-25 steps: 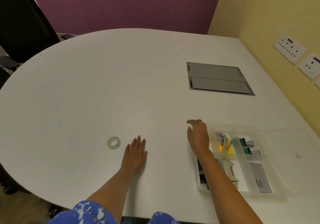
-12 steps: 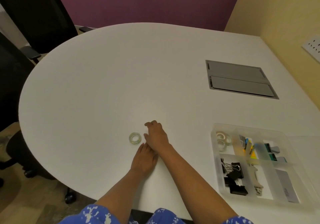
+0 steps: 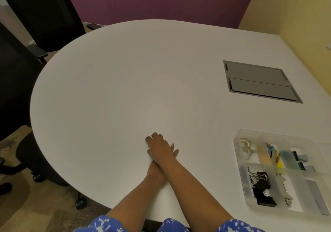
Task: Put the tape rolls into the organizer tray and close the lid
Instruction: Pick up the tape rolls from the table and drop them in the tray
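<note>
1. The right hand (image 3: 158, 146) reached across the body to the lower centre of the frame, its fingers (image 3: 152, 138) curled down onto the white worktop (image 3: 125, 88). What they covered was hidden, so whether they gripped anything could not be told.
2. The left hand (image 3: 172, 153) lay flat under the right wrist, palm down, with only its fingertips (image 3: 174, 150) showing, straight and close together, holding nothing.
3. The two forearms crossed just below the hands; blue patterned sleeves (image 3: 107, 224) showed at the bottom edge.
4. No loose tape roll was visible on the worktop.
5. At the lower right stood the clear organizer tray (image 3: 238, 169), uncovered, well apart from the hands.
6. Its upper left compartment held clear tape rolls (image 3: 248, 147).
7. The compartment below held black binder clips (image 3: 261, 187); other compartments held small coloured items, too blurred to name.
8. A grey hatch (image 3: 259, 81) sat flush in the worktop at the upper right.
9. Black office chairs (image 3: 26, 43) stood at the left.
</note>
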`<state>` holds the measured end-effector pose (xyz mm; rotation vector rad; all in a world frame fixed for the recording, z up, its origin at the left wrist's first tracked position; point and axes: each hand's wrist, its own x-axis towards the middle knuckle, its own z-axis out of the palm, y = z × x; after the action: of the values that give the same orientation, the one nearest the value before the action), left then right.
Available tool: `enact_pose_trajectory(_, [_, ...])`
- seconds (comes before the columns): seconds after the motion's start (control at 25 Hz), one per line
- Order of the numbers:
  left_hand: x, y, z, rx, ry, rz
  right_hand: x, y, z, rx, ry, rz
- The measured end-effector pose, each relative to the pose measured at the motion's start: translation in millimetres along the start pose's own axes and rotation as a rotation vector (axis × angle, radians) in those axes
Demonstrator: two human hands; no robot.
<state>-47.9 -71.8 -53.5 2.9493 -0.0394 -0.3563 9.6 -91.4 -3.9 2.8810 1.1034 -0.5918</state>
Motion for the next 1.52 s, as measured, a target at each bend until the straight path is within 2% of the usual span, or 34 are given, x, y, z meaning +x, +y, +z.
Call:
enact_pose_trajectory(0.08, [1,-2,4,-0.022,0.013,0.014,2,-1,1,0.035,0.035,0.013])
enact_pose_trajectory(0.16, [3,-3,6,-0.192,0.026,-0.026,5,2,-6,0.074,0.132,0.022])
enact_pose_trajectory(0.24, [4,-2,2,-0.328,0.048,-0.029,6,14,-15,0.243,0.209,0.055])
enact_pose_trajectory(0.44, [5,10,-2,-0.201,0.169,-0.051,-10,69,-49,0.454,0.296,0.196])
enact_pose_trajectory(0.72, [6,40,0,-0.167,0.134,-0.215,-77,188,-73,0.524,0.443,0.472])
enact_pose_trajectory(1.0, [9,86,3,-0.188,0.136,-0.25,-146,276,-46,0.43,0.353,0.638])
enact_pose_trajectory(1.52, [22,142,9,-0.222,0.112,-0.305,-150,299,-27,0.233,0.177,0.512])
